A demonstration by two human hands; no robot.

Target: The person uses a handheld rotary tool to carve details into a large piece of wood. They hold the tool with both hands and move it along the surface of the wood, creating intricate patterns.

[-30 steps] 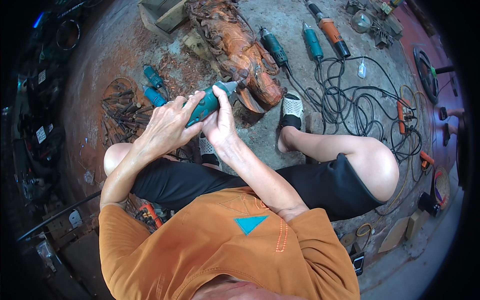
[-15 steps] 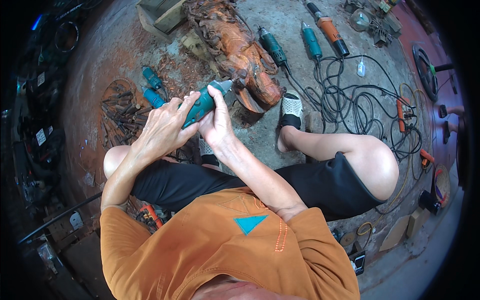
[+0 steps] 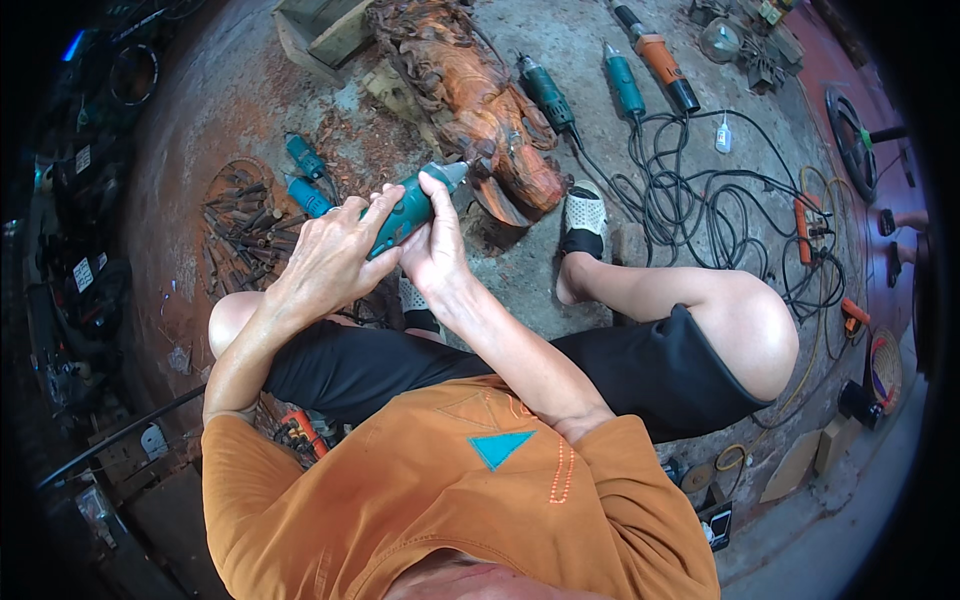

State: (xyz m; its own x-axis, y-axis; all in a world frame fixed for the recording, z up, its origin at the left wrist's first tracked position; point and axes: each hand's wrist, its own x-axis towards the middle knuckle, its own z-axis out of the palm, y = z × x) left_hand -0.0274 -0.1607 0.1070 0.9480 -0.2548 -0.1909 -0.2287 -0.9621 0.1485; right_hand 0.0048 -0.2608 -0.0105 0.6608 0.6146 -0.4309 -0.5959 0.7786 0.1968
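Both hands hold a teal die grinder point(image 3: 408, 212), its grey nose pointing up and to the right. My left hand point(image 3: 335, 240) wraps over the body from the left, with the fingers on top. My right hand point(image 3: 437, 248) cups it from below and to the right, thumb lying along the front near the nose. The grinder's tip reaches the lower part of a reddish-brown wood carving point(image 3: 475, 85) on the floor; whether it touches the wood, I cannot tell.
Left of the carving lie a heap of carving chisels point(image 3: 243, 220) and two teal power tools point(image 3: 304, 155). To the right are more teal grinders point(image 3: 623, 82), an orange one point(image 3: 660, 58), tangled black cords point(image 3: 690, 185) and a small white bottle point(image 3: 722, 136). A wooden box point(image 3: 335, 35) stands at the back.
The grinder and both hands have shifted very slightly to the right. My grip looks the same, and the carving has not moved.
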